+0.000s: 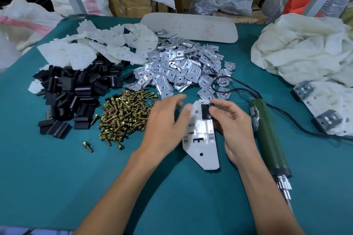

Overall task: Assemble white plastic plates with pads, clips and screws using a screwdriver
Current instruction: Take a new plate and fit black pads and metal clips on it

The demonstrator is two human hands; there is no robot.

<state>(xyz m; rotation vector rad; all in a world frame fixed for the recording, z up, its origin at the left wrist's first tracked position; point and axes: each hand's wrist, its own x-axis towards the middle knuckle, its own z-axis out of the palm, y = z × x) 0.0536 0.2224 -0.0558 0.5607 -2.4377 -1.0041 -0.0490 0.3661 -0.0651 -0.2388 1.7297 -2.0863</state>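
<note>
The table (47, 168) is teal. The plates (80, 51) are white, the pads (72, 91) black, the clips (183, 68) shiny silver, the screws (124, 114) brassy gold. The screwdriver (267, 131) is dark green.

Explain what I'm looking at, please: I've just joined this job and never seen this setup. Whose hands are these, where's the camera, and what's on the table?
There is no machine here: a person works bare-handed, filmed by one camera worn on the head, looking down. On the teal table lie heaps of white plates, black pads, metal clips and brass screws. A single plate lies in front. The right hand pinches one pad at its top end. The left hand, blurred, has loose fingers at the plate's left edge. A green screwdriver lies unheld on the right, near finished assemblies.
</note>
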